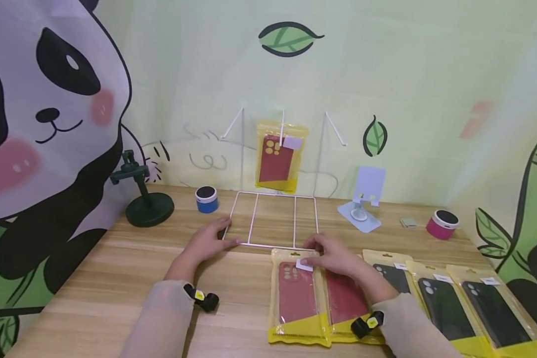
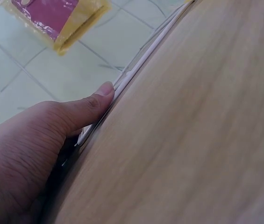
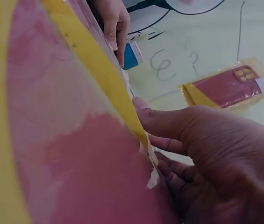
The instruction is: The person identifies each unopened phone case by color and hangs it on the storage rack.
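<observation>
A white wire rack stands on the table, its flat base toward me and hooks at the back. From the middle hook hangs a clear-and-yellow packet with a red phone case. My left hand grips the base's front left corner, thumb along the front wire, other fingers mostly hidden. At the front right corner is my right hand, fingers bent by the wire and thumb over the label of a packeted red phone case. I cannot tell whether it grips anything. A second packeted red phone case lies partly under that hand.
Several packeted dark phone cases lie at the right. Behind stand a dark green stand, a blue round speaker, a white phone stand and a pink round speaker. A small pale item lies near the pink speaker.
</observation>
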`<move>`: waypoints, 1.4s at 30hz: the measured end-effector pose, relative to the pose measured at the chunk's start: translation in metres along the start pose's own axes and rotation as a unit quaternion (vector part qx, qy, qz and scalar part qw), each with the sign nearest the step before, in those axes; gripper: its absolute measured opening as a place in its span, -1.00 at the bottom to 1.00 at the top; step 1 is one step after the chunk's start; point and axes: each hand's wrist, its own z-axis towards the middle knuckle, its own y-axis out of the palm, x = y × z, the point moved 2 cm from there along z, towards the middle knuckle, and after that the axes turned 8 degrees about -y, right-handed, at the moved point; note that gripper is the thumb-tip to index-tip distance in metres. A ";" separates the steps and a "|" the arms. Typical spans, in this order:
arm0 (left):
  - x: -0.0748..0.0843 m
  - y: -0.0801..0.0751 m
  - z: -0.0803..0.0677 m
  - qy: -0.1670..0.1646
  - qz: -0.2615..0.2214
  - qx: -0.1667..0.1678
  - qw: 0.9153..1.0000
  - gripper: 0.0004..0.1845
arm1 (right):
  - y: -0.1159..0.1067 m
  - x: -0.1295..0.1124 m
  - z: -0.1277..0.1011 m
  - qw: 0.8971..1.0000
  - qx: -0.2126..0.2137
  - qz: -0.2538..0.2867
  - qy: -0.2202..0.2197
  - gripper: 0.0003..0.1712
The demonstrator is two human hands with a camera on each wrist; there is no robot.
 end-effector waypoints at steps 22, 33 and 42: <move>0.001 0.007 -0.007 -0.019 -0.004 -0.008 1.000 -0.08 | 0.011 0.004 -0.010 0.997 -0.039 0.002 -0.060 -0.76; 0.002 0.001 0.000 -0.016 0.006 0.003 1.000 -0.07 | 0.006 0.006 0.001 0.997 -0.015 0.041 -0.071 -0.86; 0.008 0.000 -0.003 -0.001 0.002 0.002 1.000 -0.09 | 0.005 0.008 -0.005 0.995 0.002 0.086 -0.053 -0.90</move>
